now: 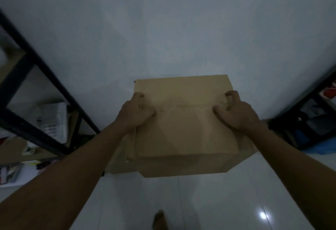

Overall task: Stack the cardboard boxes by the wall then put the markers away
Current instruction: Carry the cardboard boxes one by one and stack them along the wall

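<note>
A tan cardboard box point(185, 126) sits on top of a second cardboard box point(121, 159), whose sides show below it on the left and right. Both stand against the pale wall point(172, 30). My left hand point(135, 111) grips the top box's left edge, thumb on the lid. My right hand point(236, 111) holds the right edge with its fingers curled on the lid near the taped seam. Small dark and yellow items point(42, 164) lie low at the left, too blurred to tell whether they are markers.
A black metal shelf frame point(27, 77) stands at the left with a white basket point(54, 120) and papers on it. Another dark shelf point(309, 117) and a blue bag point(325, 148) are at the right. My bare foot point(160, 219) is on the glossy white floor.
</note>
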